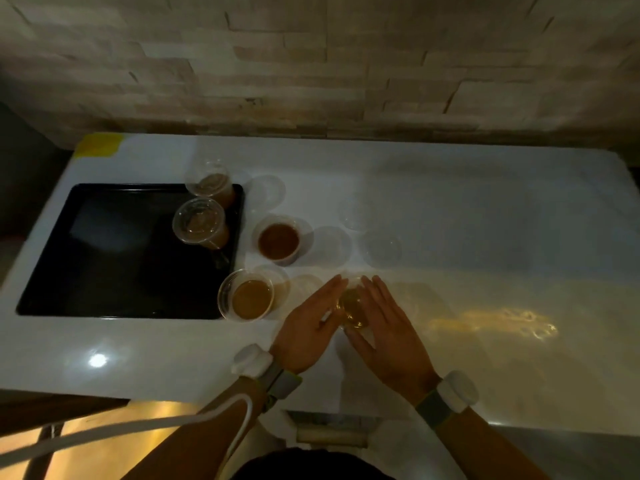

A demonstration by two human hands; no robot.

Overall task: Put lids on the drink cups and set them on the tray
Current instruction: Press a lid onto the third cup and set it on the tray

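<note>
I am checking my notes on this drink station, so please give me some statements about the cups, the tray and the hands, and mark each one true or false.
1. Two cups stand on the black tray. True: the far lidded cup and the near lidded cup stand at its right side.
2. The dark-drink cup already has a lid. False: it is open, standing on the white counter.
3. The left hand and the right hand flank one cup. True.
4. The light-brown cup stands in the tray's middle. False: it is by the tray's near right corner.
5. The tray is white. False: black.
</note>
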